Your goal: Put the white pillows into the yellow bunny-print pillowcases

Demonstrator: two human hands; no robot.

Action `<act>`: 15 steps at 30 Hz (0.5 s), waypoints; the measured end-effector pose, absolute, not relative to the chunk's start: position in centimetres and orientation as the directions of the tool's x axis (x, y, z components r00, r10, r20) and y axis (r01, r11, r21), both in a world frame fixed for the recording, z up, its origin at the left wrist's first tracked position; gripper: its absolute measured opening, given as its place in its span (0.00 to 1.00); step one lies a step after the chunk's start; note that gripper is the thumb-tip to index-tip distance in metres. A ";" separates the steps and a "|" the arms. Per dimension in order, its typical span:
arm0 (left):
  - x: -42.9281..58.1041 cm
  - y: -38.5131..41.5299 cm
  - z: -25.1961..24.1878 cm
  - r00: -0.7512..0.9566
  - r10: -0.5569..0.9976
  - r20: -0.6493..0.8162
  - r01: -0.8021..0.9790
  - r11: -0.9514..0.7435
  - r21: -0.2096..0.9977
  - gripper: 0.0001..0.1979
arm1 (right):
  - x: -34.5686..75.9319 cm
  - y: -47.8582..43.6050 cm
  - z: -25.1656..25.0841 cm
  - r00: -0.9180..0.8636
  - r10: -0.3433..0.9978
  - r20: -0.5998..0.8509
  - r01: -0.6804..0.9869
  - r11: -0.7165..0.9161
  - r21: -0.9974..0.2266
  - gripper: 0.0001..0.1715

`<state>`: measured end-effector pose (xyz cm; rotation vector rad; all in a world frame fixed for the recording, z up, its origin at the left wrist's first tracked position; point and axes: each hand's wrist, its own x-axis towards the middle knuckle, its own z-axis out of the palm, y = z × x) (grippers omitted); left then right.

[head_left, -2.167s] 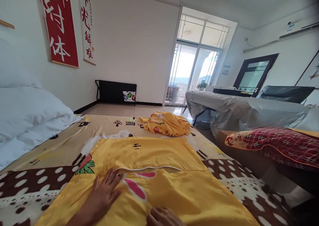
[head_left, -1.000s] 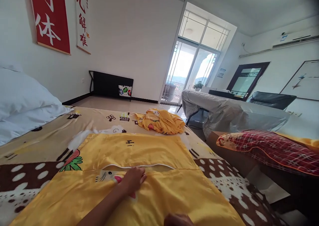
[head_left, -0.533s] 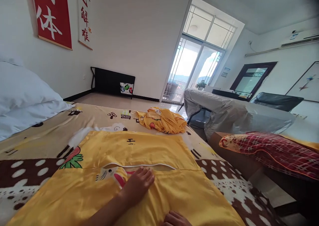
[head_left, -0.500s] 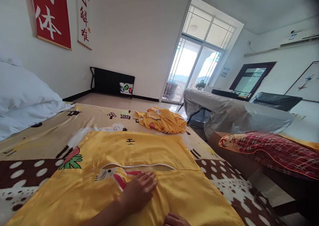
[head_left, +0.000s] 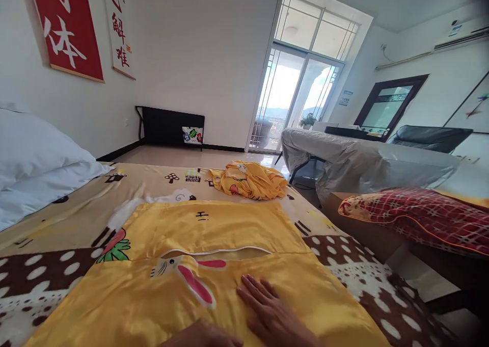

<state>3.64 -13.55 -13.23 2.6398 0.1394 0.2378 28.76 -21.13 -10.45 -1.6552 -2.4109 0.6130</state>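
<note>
Two hands show at the near edge of the bed [head_left: 57, 219] in the head view. The right hand [head_left: 269, 314] lies flat, palm down, fingers [head_left: 250, 291] stretched out and slightly spread, pressing on the yellow pillowcase [head_left: 214, 265] and gripping nothing. The left hand [head_left: 202, 334] is only partly in frame at the bottom, resting on the same fabric; I cannot tell how its fingers are set. That pillowcase is spread across the near half of the bed on the cartoon-print sheet, its white-piped opening running across the middle. Near the far edge sits a crumpled yellow cloth [head_left: 248, 180]. White pillows [head_left: 36, 158] lie along the left edge; a red plaid pillow [head_left: 416, 215] rests beyond the right edge.
</note>
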 end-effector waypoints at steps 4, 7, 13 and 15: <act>-1.0 -11.9 -14.1 0.780 0.577 0.243 0.495 -0.806 0.326 0.27 | 30.2 -23.9 -8.2 -0.456 0.871 -0.183 0.783 0.295 -0.548 0.30; -2.7 -12.0 -12.9 0.856 0.492 0.156 0.432 -0.849 0.305 0.31 | 30.5 -25.5 -6.0 -0.485 0.848 -0.214 0.686 0.218 -0.694 0.26; 2.6 -13.1 -8.4 0.883 0.454 0.116 0.350 -0.804 0.481 0.21 | 27.3 -22.3 -6.5 -0.183 0.983 0.029 0.719 0.154 -0.677 0.25; 4.1 -12.2 -9.1 0.860 0.476 0.181 0.401 -0.852 0.338 0.24 | 26.5 -20.3 -7.8 -0.255 0.964 0.070 0.807 0.252 -0.533 0.30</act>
